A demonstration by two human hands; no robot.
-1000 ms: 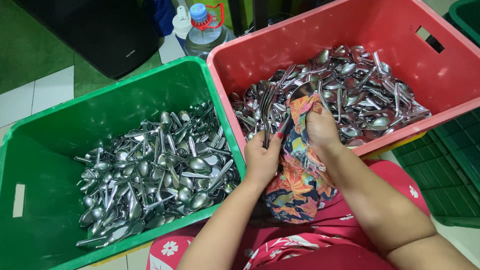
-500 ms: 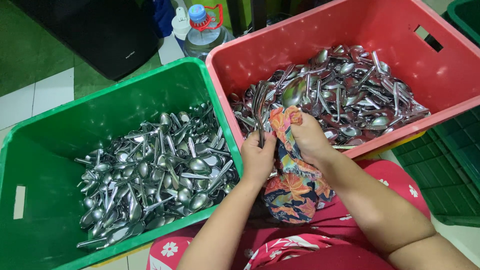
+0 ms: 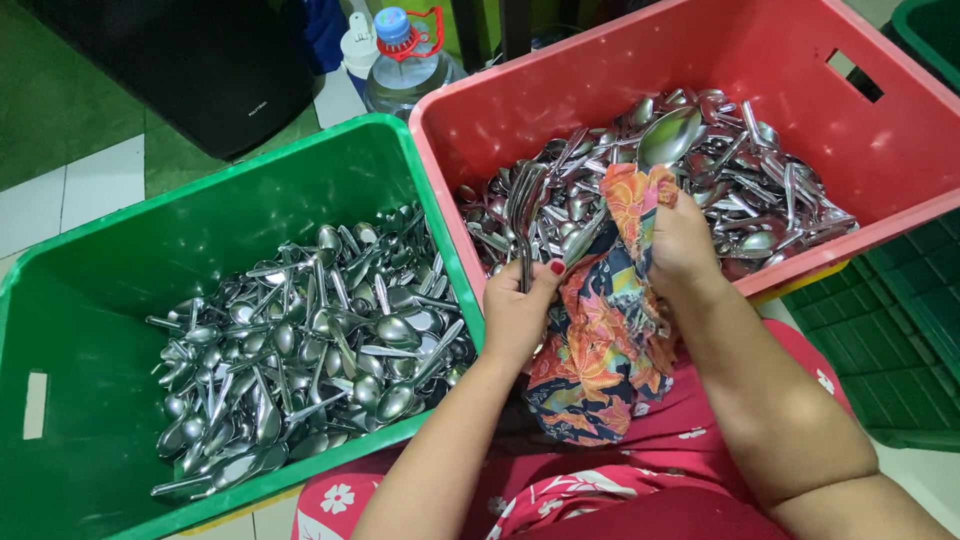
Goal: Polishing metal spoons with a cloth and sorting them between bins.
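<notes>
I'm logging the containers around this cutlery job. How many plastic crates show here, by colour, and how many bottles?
Green plastic crates: 2, the big green plastic crate of metal spoons and a dark green ribbed crate at the right
Red plastic crates: 1, the red plastic crate of metal cutlery
Clear plastic water bottles with blue caps: 1
Total: 4

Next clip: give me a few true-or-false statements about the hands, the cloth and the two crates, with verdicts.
1. The right hand grips a patterned cloth wrapped around a spoon. True.
2. The left hand is empty. False: it holds a bundle of cutlery.
3. The green crate holds only forks and knives. False: it is heaped mostly with spoons.
4. The red crate stands to the right of the green one. True.
5. A capped water bottle stands behind the crates. True.
</notes>
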